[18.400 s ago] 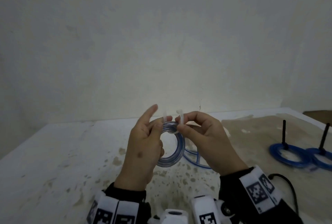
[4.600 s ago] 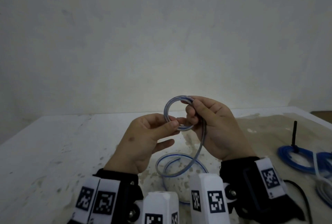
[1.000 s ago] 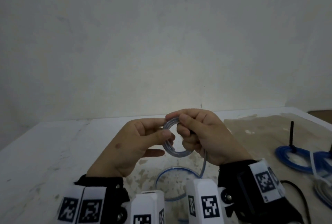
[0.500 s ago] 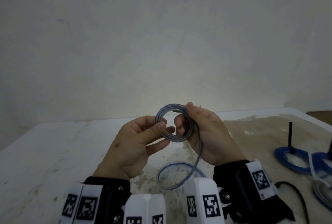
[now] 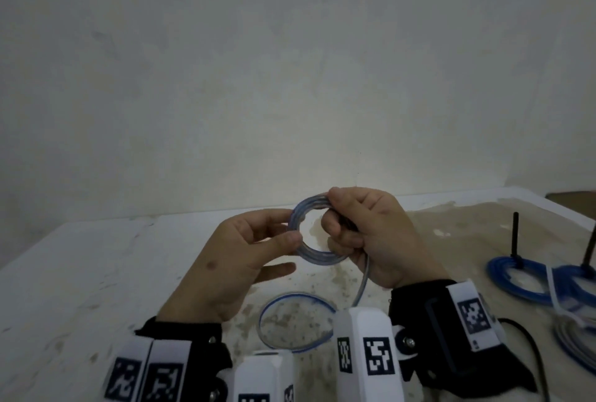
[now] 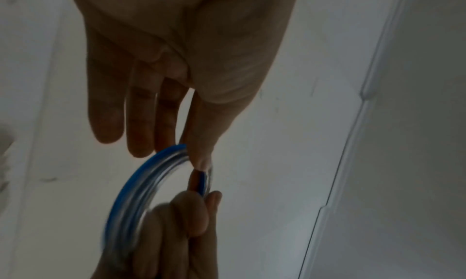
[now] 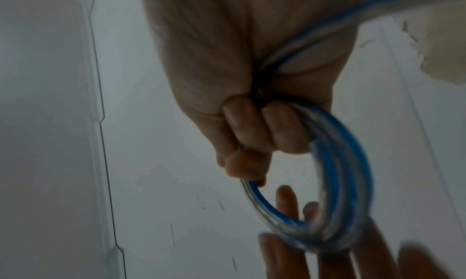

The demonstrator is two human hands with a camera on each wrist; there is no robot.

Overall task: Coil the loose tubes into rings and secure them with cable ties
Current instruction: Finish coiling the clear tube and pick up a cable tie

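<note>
My right hand [image 7: 239, 80] curled round coiled clear-blue tube [image 7: 337, 183], my left fingertips [image 7: 285, 255] touching its far edge, pale wall behind

I see the tube [image 5: 317, 258] as clear, glossy flexible plastic with a blue stripe along it; in my wrist views it catches smooth highlights. The table [image 5: 80, 272] under it looks matt white and rough, mottled with brownish patches below the tube and to its right. Right of the tube, the blue coils [image 5: 512, 276] look like the same shiny plastic, bound with matt black ties [image 5: 515, 237]. Behind the table, the wall [image 5: 290, 63] is dull, unevenly finished plaster.
</note>
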